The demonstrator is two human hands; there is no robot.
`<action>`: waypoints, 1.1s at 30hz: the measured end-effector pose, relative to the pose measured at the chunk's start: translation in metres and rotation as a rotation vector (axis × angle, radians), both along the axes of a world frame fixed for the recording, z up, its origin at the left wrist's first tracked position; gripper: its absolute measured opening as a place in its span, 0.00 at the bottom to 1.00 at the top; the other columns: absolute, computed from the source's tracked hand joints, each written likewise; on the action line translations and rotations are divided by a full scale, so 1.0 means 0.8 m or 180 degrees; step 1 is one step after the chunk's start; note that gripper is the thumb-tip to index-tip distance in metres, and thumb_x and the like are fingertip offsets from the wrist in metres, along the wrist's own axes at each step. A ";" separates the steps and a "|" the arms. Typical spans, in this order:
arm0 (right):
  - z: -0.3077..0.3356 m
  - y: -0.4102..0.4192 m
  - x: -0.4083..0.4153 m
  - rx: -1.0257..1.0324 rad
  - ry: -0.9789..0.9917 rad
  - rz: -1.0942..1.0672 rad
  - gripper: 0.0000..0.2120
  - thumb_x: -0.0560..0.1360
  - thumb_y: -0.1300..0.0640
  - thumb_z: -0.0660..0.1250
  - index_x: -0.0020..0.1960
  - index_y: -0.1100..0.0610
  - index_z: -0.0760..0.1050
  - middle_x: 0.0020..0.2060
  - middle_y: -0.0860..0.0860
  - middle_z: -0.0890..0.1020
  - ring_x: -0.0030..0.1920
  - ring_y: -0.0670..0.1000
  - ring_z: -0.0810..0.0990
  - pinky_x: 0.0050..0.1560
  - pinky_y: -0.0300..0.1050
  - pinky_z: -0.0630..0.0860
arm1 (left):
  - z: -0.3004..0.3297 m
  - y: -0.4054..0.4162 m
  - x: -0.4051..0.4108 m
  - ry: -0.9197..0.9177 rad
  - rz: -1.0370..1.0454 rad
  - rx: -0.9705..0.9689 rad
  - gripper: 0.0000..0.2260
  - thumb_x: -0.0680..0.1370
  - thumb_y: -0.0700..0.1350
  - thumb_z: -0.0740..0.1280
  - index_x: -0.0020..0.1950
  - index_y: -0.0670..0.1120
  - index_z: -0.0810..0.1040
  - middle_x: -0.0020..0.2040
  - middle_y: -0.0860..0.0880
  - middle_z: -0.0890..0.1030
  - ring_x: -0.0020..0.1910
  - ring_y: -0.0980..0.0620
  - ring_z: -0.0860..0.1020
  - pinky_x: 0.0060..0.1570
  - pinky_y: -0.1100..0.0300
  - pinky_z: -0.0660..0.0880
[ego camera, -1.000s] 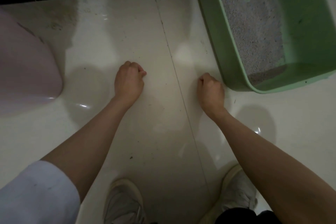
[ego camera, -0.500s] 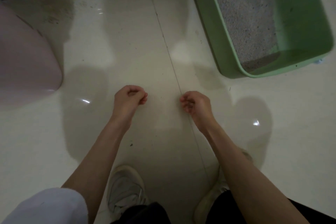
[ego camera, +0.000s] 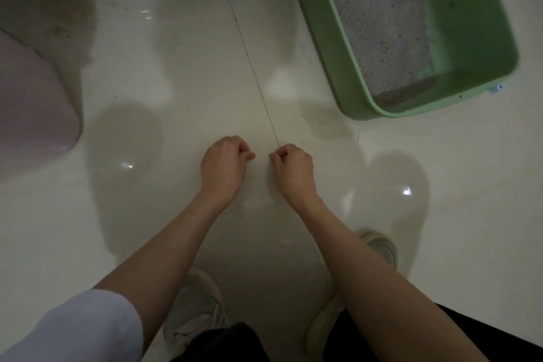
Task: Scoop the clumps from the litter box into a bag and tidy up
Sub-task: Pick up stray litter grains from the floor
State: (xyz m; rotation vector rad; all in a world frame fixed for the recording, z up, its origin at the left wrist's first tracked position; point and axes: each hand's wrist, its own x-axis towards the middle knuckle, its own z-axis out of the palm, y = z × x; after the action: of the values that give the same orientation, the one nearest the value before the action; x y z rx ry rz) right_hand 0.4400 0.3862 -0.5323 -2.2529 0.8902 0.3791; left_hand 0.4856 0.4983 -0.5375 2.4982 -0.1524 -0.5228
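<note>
A green litter box [ego camera: 326, 44] stands on the pale tiled floor at the upper right. Grey litter [ego camera: 379, 23] covers its bottom, darker at the near end; I cannot make out separate clumps. My left hand [ego camera: 224, 167] and my right hand [ego camera: 293, 169] hover side by side over the floor in the middle of the view, well short of the box. The fingers of both are curled into loose fists and nothing shows in either. No scoop or bag is in view.
A pale pink rounded object [ego camera: 32, 103] lies at the left edge. My two light shoes [ego camera: 194, 314] [ego camera: 379, 247] stand on the floor below the hands. A small blue bit [ego camera: 497, 88] lies by the box's near right corner. A dark strip runs along the top.
Both hands have drawn back from beside the litter box toward me and come closer together. They stay curled throughout.
</note>
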 end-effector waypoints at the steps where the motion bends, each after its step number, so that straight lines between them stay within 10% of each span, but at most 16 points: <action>1: 0.000 0.001 0.000 -0.0020 0.0036 0.0071 0.11 0.77 0.57 0.62 0.51 0.63 0.77 0.49 0.60 0.81 0.53 0.59 0.78 0.54 0.51 0.73 | 0.000 0.001 0.000 -0.0020 -0.0028 0.0036 0.07 0.74 0.46 0.68 0.46 0.43 0.80 0.48 0.43 0.81 0.50 0.44 0.77 0.48 0.54 0.70; 8: 0.012 -0.008 0.001 0.0905 -0.0231 -0.0651 0.07 0.75 0.60 0.64 0.45 0.64 0.79 0.37 0.55 0.80 0.39 0.52 0.77 0.44 0.44 0.72 | 0.000 -0.004 0.000 0.0006 -0.0517 0.0517 0.09 0.78 0.46 0.63 0.49 0.40 0.77 0.50 0.39 0.79 0.52 0.40 0.75 0.49 0.52 0.69; 14: 0.027 -0.048 -0.007 0.3362 -0.0877 -0.2498 0.09 0.75 0.71 0.59 0.39 0.63 0.74 0.25 0.52 0.81 0.27 0.45 0.77 0.30 0.34 0.73 | 0.034 0.009 0.013 0.1791 0.0920 -0.1808 0.05 0.78 0.40 0.64 0.42 0.41 0.77 0.37 0.48 0.78 0.36 0.54 0.75 0.38 0.65 0.74; 19: 0.017 -0.072 -0.004 0.2025 -0.0699 -0.1844 0.12 0.75 0.69 0.57 0.37 0.59 0.74 0.30 0.53 0.77 0.30 0.48 0.73 0.31 0.37 0.69 | 0.044 0.036 0.020 0.2271 0.1871 -0.2926 0.06 0.75 0.30 0.63 0.42 0.39 0.76 0.33 0.48 0.82 0.32 0.57 0.80 0.37 0.69 0.77; 23: 0.009 -0.075 0.008 0.0449 -0.0232 -0.0806 0.05 0.73 0.60 0.65 0.44 0.58 0.80 0.37 0.50 0.78 0.40 0.47 0.74 0.44 0.36 0.68 | 0.030 0.037 0.015 0.1839 0.1590 -0.2050 0.09 0.76 0.30 0.60 0.44 0.40 0.78 0.37 0.45 0.78 0.34 0.54 0.77 0.36 0.68 0.75; 33: -0.001 -0.064 0.011 -0.0101 -0.0184 -0.0247 0.09 0.75 0.60 0.65 0.48 0.65 0.79 0.47 0.60 0.82 0.50 0.58 0.78 0.52 0.46 0.71 | 0.004 0.019 -0.006 0.0277 0.0173 -0.0253 0.07 0.73 0.42 0.70 0.48 0.41 0.80 0.45 0.44 0.78 0.44 0.48 0.75 0.46 0.63 0.66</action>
State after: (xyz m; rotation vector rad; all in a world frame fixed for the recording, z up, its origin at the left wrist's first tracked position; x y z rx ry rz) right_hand 0.4485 0.3352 -0.5331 -2.2391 0.9563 0.2649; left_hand 0.4807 0.5135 -0.5343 2.3908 -0.0697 -0.5904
